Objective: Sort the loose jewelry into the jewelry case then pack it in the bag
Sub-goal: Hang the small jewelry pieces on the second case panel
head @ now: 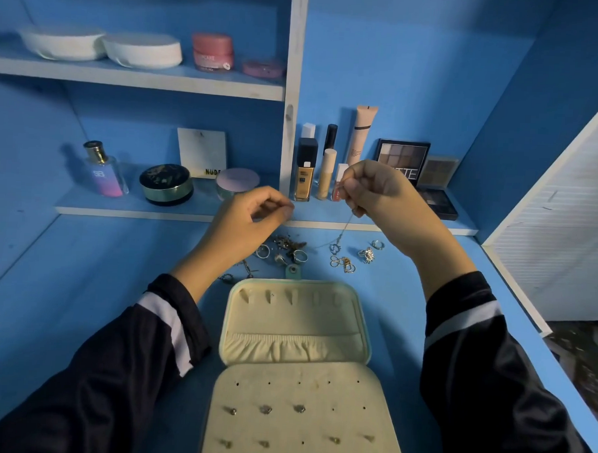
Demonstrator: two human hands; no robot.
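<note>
Thin silver chain necklace [345,228] looks limp and snag-prone, best held by its ends: right grip [377,195] pinches one end, left grip [246,220] is pinched, contents unclear.

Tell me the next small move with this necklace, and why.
Probably raise the necklace and carry it toward you over the hook row of the jewelry case. The right hand pinches the chain's top, but the pendant hangs down at the desk among loose rings, and the hooks look bare. Whether the left hand holds the other end is unclear.
</note>
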